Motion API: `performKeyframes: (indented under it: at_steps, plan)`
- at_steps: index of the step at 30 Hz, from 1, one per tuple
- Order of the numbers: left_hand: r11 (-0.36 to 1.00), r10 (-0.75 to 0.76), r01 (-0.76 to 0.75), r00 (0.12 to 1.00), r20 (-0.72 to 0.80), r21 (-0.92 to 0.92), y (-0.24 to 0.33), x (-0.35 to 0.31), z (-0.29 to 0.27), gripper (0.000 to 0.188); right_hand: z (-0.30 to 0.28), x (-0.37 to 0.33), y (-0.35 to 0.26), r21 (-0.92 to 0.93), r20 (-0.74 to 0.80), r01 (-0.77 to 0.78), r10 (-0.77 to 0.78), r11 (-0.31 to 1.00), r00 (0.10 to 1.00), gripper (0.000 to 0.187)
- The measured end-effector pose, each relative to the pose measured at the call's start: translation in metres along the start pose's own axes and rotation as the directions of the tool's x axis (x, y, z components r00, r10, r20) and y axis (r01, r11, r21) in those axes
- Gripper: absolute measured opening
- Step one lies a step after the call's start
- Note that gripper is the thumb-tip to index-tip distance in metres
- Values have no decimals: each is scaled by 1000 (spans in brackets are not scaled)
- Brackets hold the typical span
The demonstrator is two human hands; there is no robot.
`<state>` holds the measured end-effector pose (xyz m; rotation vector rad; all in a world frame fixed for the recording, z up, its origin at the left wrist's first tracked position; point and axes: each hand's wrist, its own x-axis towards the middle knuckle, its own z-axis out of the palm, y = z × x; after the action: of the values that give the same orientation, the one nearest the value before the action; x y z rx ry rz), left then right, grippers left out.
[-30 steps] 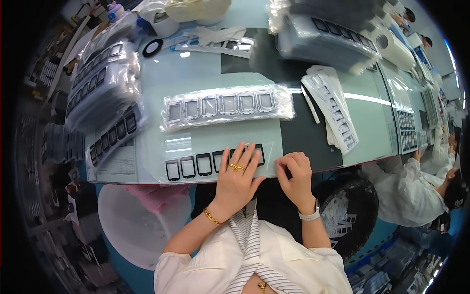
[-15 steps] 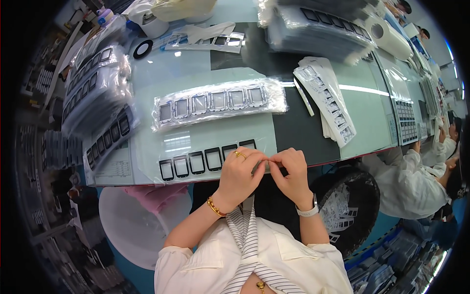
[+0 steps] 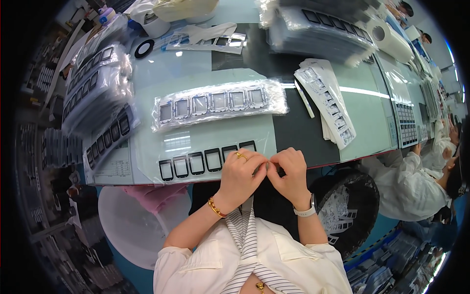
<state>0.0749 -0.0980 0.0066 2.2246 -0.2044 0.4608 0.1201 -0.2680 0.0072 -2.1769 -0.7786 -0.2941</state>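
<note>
Near the front edge of the table, my left hand and my right hand come together, thumbs and fingertips pinched and almost touching. Whatever is between them is too small or hidden to make out. A row of black rounded-rectangular frames in clear film lies just left of my fingers, and my left hand covers part of its right end. Behind it rests a clear-wrapped strip of similar frames with blue-edged film.
White backing strips and a slim white stick lie to the right. Film-covered stacks rise at left and another stack at the back. A black-lined bin holds scraps; a white tub stands below left. A co-worker sits at right.
My thumbs and fingertips have shifted slightly in the pinch, with my right fingers curling a little more. The frames and strips on the table stay where they were.
</note>
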Motion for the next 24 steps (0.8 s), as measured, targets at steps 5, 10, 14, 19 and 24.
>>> performKeyframes:
  at_steps: [5,10,14,19,24]
  plan:
    - [992,-112,112,994,1,-54,-11,-3,-6,10,2,-3,1,-39,-53,-55,52,998,997,13]
    - [567,-493,454,856,158,-687,-21,-1,-14,13,-26,2,-3,27,108,-118,115,993,987,15]
    - [717,-416,457,886,203,-526,-14,-2,-11,13,-32,20,-4,147,138,-258,238,955,961,32]
    - [469,-463,400,871,166,-787,-30,-13,-17,14,9,23,15,-64,28,-83,85,994,996,20]
    - [171,-772,37,626,-111,-985,-81,-56,-112,17,7,21,16,-117,18,-101,104,988,994,22]
